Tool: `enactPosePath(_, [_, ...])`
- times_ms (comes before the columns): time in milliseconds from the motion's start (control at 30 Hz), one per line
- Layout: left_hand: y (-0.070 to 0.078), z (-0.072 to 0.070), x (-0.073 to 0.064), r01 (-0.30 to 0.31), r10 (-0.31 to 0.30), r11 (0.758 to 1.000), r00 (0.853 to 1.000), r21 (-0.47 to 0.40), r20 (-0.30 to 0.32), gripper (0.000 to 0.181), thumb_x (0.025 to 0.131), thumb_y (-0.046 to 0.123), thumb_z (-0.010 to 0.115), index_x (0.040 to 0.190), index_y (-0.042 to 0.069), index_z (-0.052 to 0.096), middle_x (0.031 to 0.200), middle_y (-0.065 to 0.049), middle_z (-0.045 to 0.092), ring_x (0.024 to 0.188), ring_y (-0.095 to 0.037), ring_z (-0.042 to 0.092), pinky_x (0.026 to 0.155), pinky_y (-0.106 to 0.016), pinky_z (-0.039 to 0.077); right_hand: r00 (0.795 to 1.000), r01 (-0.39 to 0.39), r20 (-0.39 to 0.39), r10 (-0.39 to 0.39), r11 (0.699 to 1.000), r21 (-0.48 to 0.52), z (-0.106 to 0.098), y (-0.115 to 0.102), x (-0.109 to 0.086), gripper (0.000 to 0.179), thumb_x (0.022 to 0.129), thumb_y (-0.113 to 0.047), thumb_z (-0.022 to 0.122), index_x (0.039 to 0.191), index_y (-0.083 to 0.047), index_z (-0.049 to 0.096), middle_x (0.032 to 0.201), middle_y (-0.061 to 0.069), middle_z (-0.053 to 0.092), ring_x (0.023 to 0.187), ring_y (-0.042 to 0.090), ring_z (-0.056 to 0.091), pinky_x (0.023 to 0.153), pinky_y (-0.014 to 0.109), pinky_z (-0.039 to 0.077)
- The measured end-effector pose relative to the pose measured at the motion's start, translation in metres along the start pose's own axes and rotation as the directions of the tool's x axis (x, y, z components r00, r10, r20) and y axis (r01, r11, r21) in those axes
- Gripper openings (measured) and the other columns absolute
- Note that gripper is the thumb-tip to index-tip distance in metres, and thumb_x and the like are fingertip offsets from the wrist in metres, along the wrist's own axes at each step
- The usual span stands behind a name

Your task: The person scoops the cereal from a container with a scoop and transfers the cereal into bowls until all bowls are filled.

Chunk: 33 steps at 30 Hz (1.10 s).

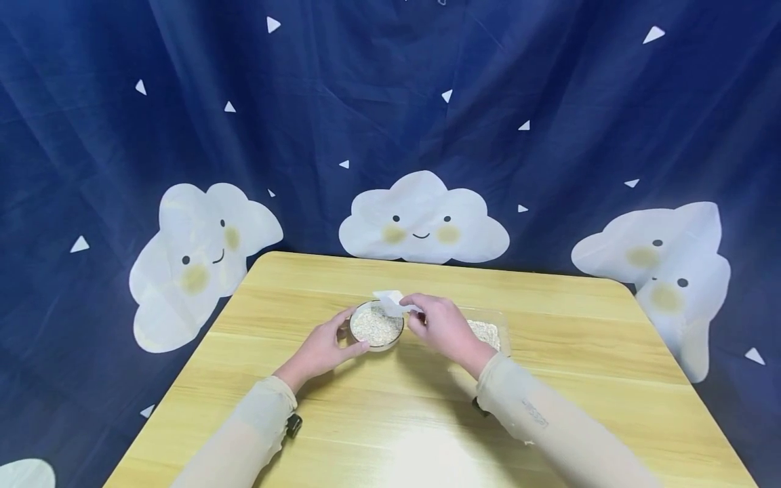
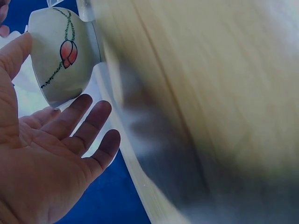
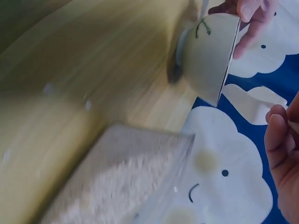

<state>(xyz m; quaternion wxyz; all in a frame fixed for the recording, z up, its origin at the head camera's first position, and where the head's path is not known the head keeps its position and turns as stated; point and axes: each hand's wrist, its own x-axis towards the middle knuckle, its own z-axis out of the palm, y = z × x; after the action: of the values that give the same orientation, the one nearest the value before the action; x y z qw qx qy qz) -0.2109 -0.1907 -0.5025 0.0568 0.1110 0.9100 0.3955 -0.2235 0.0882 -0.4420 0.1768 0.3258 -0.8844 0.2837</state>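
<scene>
A round bowl (image 1: pixel 376 343), full of pale oat-like flakes (image 1: pixel 375 324), stands on the table. My left hand (image 1: pixel 323 350) holds it from the left, thumb at the near rim and fingers around the far side. Seen from the left wrist, the bowl (image 2: pixel 60 56) is cream with a painted red bud and green vine, and the hand (image 2: pixel 51 154) cups its side. Between thumb and fingers, my right hand (image 1: pixel 442 325) pinches a small white scoop (image 1: pixel 390 301), held over the bowl's far right rim. From the right wrist, the scoop (image 3: pixel 256 103) shows beside the bowl's rim.
Right of the bowl, partly behind the right hand, sits a clear plastic container (image 1: pixel 503 332) with more pale flakes (image 1: pixel 486 333). A few bits lie on the wooden table (image 1: pixel 366 434). Behind its far edge hangs a dark blue curtain (image 1: pixel 390 102) with clouds.
</scene>
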Motion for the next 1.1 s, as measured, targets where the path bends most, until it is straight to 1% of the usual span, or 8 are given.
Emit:
enactPosePath(267, [-0.003,-0.002,-0.002,0.008,-0.008,1.0,1.0,0.023,-0.004,0.098,0.091,0.055,0.081,0.167,0.013,0.037,0.155,-0.023,0.059,0.137,-0.042,0.063,0.119,-0.057,0.05,0.908,0.39,-0.065,-0.415,0.89,-0.237,-0.008,0.007,-0.014,0.039,0.077,0.007,0.073,0.113,-0.007,0.075,0.081,-0.002,0.071,0.066,0.007,0.064,0.061,0.022,0.059])
enactPosePath(367, [-0.005,-0.003,-0.003,0.003,-0.003,0.999,1.0,0.044,-0.01,0.098,0.091,0.055,0.081,0.167,0.011,0.037,0.151,-0.024,0.062,0.135,-0.042,0.064,0.117,-0.057,0.052,0.953,0.296,-0.028,-0.301,0.948,-0.116,-0.011,0.007,-0.019,0.037,0.083,0.005,0.07,0.117,-0.007,0.076,0.089,0.002,0.077,0.066,0.007,0.064,0.062,0.022,0.059])
enactPosePath(433, [-0.005,-0.003,-0.003,0.0,0.0,0.999,1.0,0.051,-0.01,0.098,0.091,0.055,0.081,0.167,0.011,0.037,0.149,-0.024,0.063,0.134,-0.041,0.065,0.116,-0.057,0.052,0.997,0.071,0.016,-0.072,0.995,0.074,-0.015,0.008,-0.023,0.036,0.089,0.002,0.066,0.122,-0.008,0.076,0.089,0.006,0.078,0.06,0.006,0.059,0.054,0.021,0.055])
enactPosePath(467, [-0.005,-0.003,-0.003,-0.002,0.002,0.999,1.0,0.051,-0.009,0.098,0.091,0.055,0.081,0.167,0.011,0.037,0.149,-0.024,0.063,0.134,-0.041,0.065,0.116,-0.058,0.052,0.996,-0.081,0.046,0.074,0.98,0.182,-0.019,0.01,-0.026,0.037,0.091,0.0,0.064,0.125,-0.008,0.076,0.091,0.009,0.08,0.058,0.006,0.057,0.05,0.021,0.053])
enactPosePath(567, [-0.005,-0.001,-0.002,-0.009,0.009,0.999,1.0,0.051,-0.006,0.098,0.091,0.057,0.08,0.167,0.013,0.037,0.149,-0.023,0.063,0.135,-0.041,0.064,0.117,-0.058,0.051,0.884,-0.451,0.125,0.45,0.755,0.476,-0.034,0.024,-0.036,0.04,0.095,-0.003,0.063,0.134,-0.006,0.071,0.102,0.02,0.082,0.057,0.012,0.062,0.046,0.023,0.052])
enactPosePath(667, [-0.003,0.0,-0.001,-0.011,0.011,0.999,1.0,0.039,0.001,0.096,0.091,0.057,0.08,0.167,0.015,0.038,0.152,-0.021,0.062,0.138,-0.041,0.063,0.12,-0.057,0.048,0.777,-0.567,0.174,0.606,0.552,0.611,-0.055,0.05,-0.057,0.044,0.097,-0.004,0.063,0.141,0.001,0.063,0.106,0.014,0.083,0.067,0.016,0.069,0.053,0.027,0.059])
enactPosePath(733, [-0.002,0.0,-0.002,-0.015,0.015,0.999,1.0,0.031,0.001,0.094,0.092,0.056,0.079,0.166,0.015,0.039,0.153,-0.02,0.062,0.139,-0.042,0.062,0.121,-0.057,0.048,0.742,-0.584,0.201,0.64,0.468,0.664,-0.069,0.067,-0.075,0.044,0.1,-0.003,0.063,0.143,0.007,0.058,0.101,0.007,0.084,0.067,0.013,0.068,0.054,0.025,0.058])
enactPosePath(1100, [-0.006,-0.005,-0.007,-0.044,0.047,0.998,0.997,0.043,-0.064,0.085,0.095,0.048,0.079,0.163,0.012,0.043,0.152,-0.013,0.064,0.124,-0.034,0.068,0.107,-0.055,0.057,0.647,-0.712,0.316,0.694,0.4,0.577,-0.096,0.112,-0.127,0.048,0.102,-0.01,0.064,0.145,0.009,0.055,0.091,-0.007,0.082,0.07,0.007,0.063,0.056,0.023,0.053])
